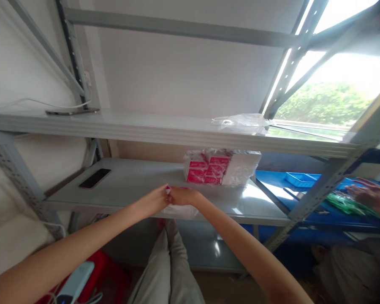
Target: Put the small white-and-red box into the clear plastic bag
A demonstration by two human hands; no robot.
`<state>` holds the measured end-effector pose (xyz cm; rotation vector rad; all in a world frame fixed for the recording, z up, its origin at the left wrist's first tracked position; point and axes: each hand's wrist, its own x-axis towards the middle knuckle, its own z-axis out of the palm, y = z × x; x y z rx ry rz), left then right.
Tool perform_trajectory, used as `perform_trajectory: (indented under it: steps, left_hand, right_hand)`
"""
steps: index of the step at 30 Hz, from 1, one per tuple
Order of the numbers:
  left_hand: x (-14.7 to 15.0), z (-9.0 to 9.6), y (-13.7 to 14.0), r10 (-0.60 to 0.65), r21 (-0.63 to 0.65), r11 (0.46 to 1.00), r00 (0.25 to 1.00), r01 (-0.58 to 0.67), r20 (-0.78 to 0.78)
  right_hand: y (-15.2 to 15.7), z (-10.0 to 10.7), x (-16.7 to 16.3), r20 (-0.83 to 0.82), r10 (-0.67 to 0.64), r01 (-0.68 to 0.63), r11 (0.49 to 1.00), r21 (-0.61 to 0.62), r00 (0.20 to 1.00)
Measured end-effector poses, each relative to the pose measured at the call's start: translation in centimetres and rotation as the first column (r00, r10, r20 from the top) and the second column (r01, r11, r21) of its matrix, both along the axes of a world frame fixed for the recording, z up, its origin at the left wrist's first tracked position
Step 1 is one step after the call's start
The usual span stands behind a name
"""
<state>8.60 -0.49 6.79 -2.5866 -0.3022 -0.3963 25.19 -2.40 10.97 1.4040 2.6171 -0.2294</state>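
Note:
My left hand (155, 199) and my right hand (183, 196) meet at the front of the lower grey shelf (129, 181). Between their fingertips they pinch a small red and white item (168, 189), and a clear plastic bag (182, 210) lies under the right hand. Behind them stands a stack of red and white small boxes (209, 168) wrapped in clear plastic.
A black phone (95, 177) lies at the left of the lower shelf. The upper shelf (145, 126) carries a flat device (72, 111) with a white cable and a crumpled plastic bag (240, 122). At right, another person's hands (367, 192) work over a blue table with a blue tray (300, 179).

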Motion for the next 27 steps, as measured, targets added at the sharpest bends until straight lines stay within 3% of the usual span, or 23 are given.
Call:
perform_trajectory:
  steps: [5,9,14,21,27]
  left_hand:
    - [-0.9,2.5,-1.9,-0.013,0.025,1.0,1.0,0.014,-0.028]
    - [-0.8,3.6,-3.6,-0.019,-0.017,1.0,0.999,0.018,-0.048]
    - [-0.5,3.3,-4.4,-0.046,-0.146,0.989,0.997,0.037,-0.058]
    - [-0.7,2.9,-4.1,-0.132,-0.323,0.941,0.989,0.104,-0.067]
    - [-0.1,2.9,-4.2,-0.12,-0.351,0.932,0.99,0.088,-0.07]
  right_hand:
    - [0.6,-2.4,1.1,-0.05,-0.028,0.033,0.994,0.106,0.998]
    - [1.9,-2.6,2.3,-0.003,-0.145,0.145,0.989,0.02,0.989]
    - [2.2,-1.9,1.9,0.008,-0.094,0.093,0.991,0.094,0.996]
    - [2.4,-1.4,1.6,0.109,-0.146,0.129,0.981,0.144,0.983]
    - [3.0,-2.5,1.6,0.062,-0.175,0.164,0.974,0.156,0.983]
